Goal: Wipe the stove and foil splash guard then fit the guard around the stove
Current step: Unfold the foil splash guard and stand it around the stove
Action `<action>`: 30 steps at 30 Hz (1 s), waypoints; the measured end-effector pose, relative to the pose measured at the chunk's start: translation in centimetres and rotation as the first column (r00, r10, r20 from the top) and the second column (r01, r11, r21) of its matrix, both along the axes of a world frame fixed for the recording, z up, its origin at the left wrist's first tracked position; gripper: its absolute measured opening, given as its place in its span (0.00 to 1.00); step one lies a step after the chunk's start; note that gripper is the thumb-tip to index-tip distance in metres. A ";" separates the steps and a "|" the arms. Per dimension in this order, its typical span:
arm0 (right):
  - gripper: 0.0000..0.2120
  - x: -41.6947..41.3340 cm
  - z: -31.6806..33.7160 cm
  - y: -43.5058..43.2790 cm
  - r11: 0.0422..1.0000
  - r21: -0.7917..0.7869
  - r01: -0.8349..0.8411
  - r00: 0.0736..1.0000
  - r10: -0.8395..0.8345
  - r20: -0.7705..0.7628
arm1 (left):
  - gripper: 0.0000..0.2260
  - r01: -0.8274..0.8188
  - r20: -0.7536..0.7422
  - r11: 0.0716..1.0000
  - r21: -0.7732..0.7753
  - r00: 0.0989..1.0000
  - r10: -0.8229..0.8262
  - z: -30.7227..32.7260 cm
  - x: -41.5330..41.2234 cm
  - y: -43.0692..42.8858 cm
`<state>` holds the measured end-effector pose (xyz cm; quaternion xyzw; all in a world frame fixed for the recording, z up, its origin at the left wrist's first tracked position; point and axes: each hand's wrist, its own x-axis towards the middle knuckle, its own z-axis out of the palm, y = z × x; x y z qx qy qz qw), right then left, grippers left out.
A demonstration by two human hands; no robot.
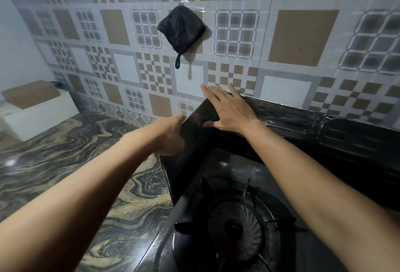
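A black gas stove (249,176) with a round burner (236,230) sits at the lower right of the counter. A dark, shiny foil splash guard (337,139) stands upright along its back and left sides. My left hand (171,136) grips the outer face of the guard's left panel (188,152). My right hand (229,109) lies flat with spread fingers on the guard's corner, where the left panel meets the back panel. A dark cloth (181,27) hangs on the tiled wall above.
A swirled marble counter (71,150) stretches to the left of the stove. A white box with a cardboard piece on top (36,103) stands at the far left against the patterned tile wall (303,38).
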<state>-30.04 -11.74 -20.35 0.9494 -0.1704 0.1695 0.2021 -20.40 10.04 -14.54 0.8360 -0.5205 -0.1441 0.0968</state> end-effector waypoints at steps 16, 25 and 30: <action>0.33 -9.5 -2.6 -2.0 0.948 -0.241 0.206 0.954 -0.250 -0.167 | 0.41 -0.015 -0.173 1.000 0.016 0.985 0.017 2.1 -2.0 -7.7; 0.31 -8.2 -4.5 -4.8 0.926 -0.271 0.263 0.946 -0.302 -0.114 | 0.44 0.129 0.069 0.990 -0.058 0.990 -0.125 -0.2 -0.4 -9.7; 0.32 -8.2 -4.2 -5.0 0.927 -0.309 0.213 0.950 -0.270 -0.156 | 0.43 0.136 0.119 0.988 -0.077 0.985 -0.126 -0.6 -0.2 -10.2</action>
